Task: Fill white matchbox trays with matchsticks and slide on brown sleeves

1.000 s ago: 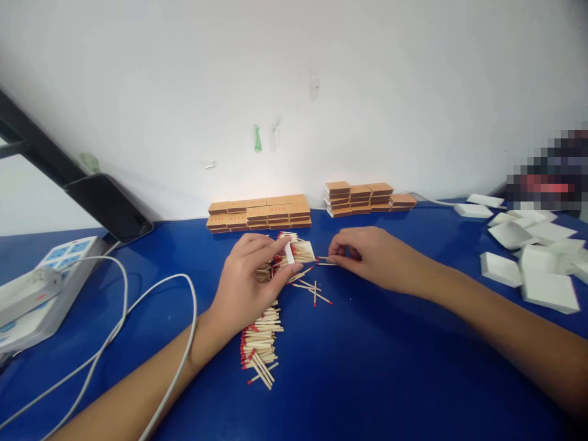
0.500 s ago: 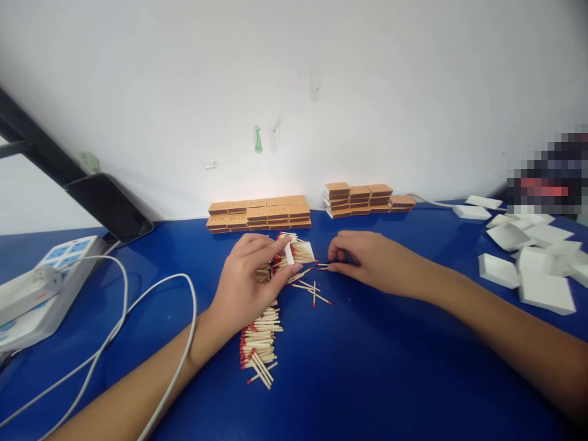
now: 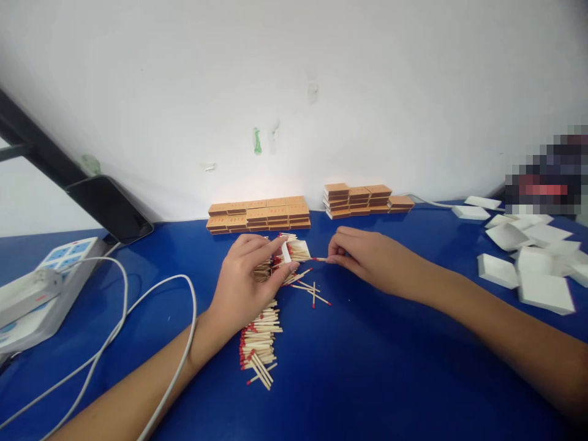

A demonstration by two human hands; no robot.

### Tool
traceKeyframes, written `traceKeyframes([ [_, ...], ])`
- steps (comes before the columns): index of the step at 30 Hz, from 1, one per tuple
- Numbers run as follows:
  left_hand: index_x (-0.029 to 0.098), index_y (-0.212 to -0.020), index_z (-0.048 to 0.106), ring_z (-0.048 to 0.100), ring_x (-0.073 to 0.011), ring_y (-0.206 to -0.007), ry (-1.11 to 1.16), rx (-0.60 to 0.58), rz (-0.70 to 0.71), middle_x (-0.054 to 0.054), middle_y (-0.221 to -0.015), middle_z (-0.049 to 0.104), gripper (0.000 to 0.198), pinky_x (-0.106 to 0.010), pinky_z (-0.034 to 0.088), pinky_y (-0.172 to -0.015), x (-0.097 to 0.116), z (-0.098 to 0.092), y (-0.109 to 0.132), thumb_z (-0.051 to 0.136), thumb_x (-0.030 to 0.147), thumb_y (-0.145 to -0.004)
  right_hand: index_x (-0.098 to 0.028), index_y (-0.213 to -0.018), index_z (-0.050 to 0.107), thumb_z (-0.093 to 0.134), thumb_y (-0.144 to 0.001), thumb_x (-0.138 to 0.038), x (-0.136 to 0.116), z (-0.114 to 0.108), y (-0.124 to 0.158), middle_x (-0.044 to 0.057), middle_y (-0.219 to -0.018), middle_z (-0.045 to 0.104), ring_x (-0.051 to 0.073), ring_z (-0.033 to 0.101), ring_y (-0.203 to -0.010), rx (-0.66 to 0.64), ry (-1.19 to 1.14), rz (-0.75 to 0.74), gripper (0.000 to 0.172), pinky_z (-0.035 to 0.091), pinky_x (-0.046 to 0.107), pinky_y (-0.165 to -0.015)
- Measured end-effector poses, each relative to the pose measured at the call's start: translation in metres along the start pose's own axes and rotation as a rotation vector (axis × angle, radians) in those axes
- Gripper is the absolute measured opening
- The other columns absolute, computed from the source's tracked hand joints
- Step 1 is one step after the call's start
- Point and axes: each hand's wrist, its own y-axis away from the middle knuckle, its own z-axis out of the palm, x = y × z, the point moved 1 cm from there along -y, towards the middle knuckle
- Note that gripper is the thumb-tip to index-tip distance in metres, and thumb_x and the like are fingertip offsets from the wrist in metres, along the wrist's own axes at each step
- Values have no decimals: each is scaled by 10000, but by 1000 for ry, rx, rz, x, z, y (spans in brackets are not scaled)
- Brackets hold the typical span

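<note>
Between the thumb and fingers of my left hand (image 3: 252, 269) is a white matchbox tray (image 3: 302, 245), tilted, with red-tipped matches inside. My right hand (image 3: 351, 251) is a little to its right, thumb and fingertips pinched on matches (image 3: 320, 260) whose ends point toward the tray. A pile of matches (image 3: 260, 340) spreads under and below my left hand, partly hidden by it. Several loose matches (image 3: 314, 294) lie crossed on the blue table (image 3: 367, 361) just in front of the tray.
Orange-brown matchboxes (image 3: 275, 214) are stacked along the wall, with a second stack (image 3: 358, 199) further right. White empty trays (image 3: 546, 294) are heaped at the right. At the left are a power strip (image 3: 68, 257), a phone (image 3: 110, 205) and a white cable (image 3: 190, 300) crossing my left forearm.
My right fingers have closed on the matches beside the tray and lifted them slightly. My left hand and the tray have shifted only a little to the left.
</note>
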Motion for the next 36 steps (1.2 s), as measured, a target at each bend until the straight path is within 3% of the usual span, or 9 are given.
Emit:
traceKeyframes([
  [5, 176, -1235, 770, 648, -232, -903, -15, -22, -81, -76, -952, 778, 363, -414, 549, -838, -1, -1, 0, 803, 362, -926, -209, -949, 603, 541, -1053, -288, -2, -5, -2, 48, -950, 651, 180, 597, -757, 222, -9, 1, 145, 427, 321, -683],
  [9, 193, -1232, 770, 659, -235, -925, 2, -26, -62, -75, -992, 787, 357, -413, 557, -844, -1, 1, 2, 821, 342, -911, -210, -949, 604, 550, -1054, -285, -15, -6, -1, 46, -918, 647, 180, 595, -760, 321, -43, -47, 140, 436, 316, -681],
  [16, 219, -1205, 778, 675, -229, -947, 56, -8, -17, -65, -1014, 794, 351, -415, 569, -858, 2, 1, 2, 843, 352, -887, -209, -945, 613, 554, -1058, -275, -35, -3, 4, 43, -944, 655, 161, 598, -737, 296, -66, -93, 143, 449, 304, -658],
  [24, 258, -1277, 753, 681, -234, -1002, 80, -27, -4, -64, -1066, 789, 402, -432, 575, -885, 4, 1, 4, 828, 369, -898, -208, -971, 600, 542, -1056, -235, -40, -2, 5, 42, -958, 652, 153, 599, -732, 346, -54, -129, 107, 456, 296, -656],
  [36, 234, -1201, 783, 674, -229, -965, 90, 4, -42, -58, -1012, 795, 347, -415, 573, -863, 3, 2, 3, 848, 351, -881, -214, -974, 614, 542, -1067, -240, -42, -5, 5, 45, -953, 664, 157, 626, -764, 413, -41, -133, 120, 480, 294, -669],
])
